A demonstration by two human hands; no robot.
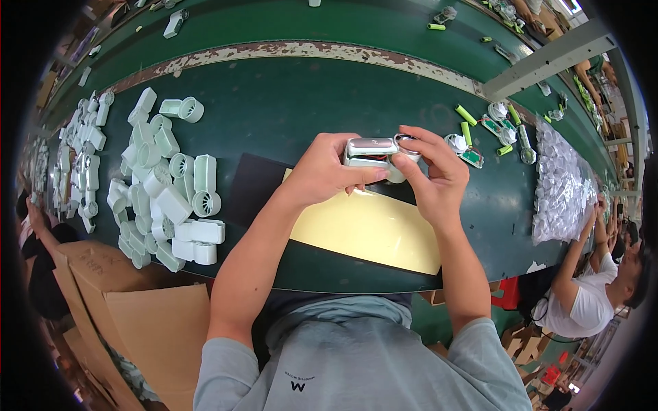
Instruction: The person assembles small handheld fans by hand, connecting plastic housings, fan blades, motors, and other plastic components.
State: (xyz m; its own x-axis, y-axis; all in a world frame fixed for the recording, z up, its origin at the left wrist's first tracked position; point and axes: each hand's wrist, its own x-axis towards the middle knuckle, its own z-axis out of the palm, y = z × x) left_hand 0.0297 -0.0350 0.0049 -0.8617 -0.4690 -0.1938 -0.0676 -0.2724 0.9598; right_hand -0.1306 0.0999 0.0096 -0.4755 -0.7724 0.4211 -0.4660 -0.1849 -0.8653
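Observation:
Between my two hands, above the bench, is a small handheld fan (pixel 371 146) with a silver-grey face and a pale housing. A gap along its near side shows a bit of red wire inside. My left hand (pixel 322 168) grips the handle end, thumb along the near edge. The fingers of my right hand (pixel 436 168) close around the round fan head, which they partly cover. Below the hands lies a glossy yellow sheet (pixel 363 226) on a dark mat (pixel 252 190).
Pale green fan housings (pixel 175 204) are heaped at left. Green battery cells (pixel 466 112) with wired circuit boards (pixel 473 157) lie at right, near a clear bag of white parts (pixel 562 181). A cardboard box (pixel 154 329) stands front left. A metal post (pixel 548 58) and co-worker (pixel 582 301) are right.

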